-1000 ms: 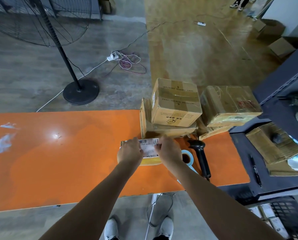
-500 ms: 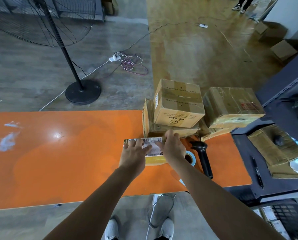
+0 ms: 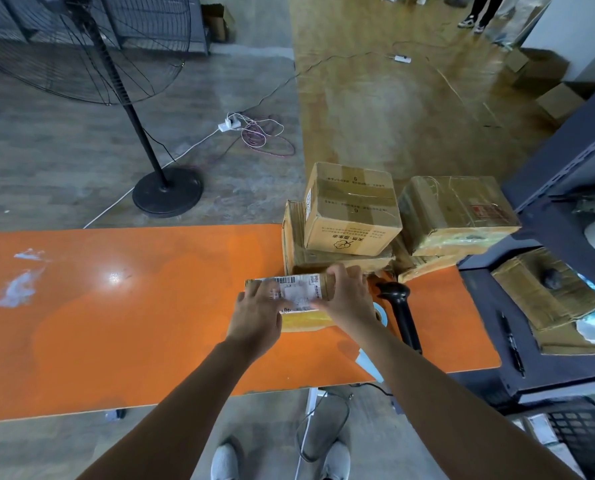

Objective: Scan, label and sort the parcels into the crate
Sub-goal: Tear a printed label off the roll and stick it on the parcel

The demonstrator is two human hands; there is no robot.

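Observation:
A small yellow-taped parcel [image 3: 306,322] lies on the orange table [image 3: 116,323] in front of a stack of cardboard boxes [image 3: 351,216]. A white barcode label [image 3: 296,289] covers its top. My left hand [image 3: 258,313] presses flat on the label's left part with straight fingers. My right hand [image 3: 349,299] covers the parcel's right end, fingers bent over its far edge. A black handheld scanner [image 3: 398,303] lies just right of that hand. A black crate [image 3: 573,434] shows at the bottom right, below the table.
A blue tape roll [image 3: 380,313] sits by the scanner, half hidden by my right wrist. Another box [image 3: 455,213] leans at the table's right end. A dark shelf [image 3: 548,368] with a pen [image 3: 512,344] stands right. A fan's base [image 3: 167,192] is on the floor beyond.
My left hand has slid left across the label and now lies flat on it. My right hand has shifted from the label's edge to the parcel's right end.

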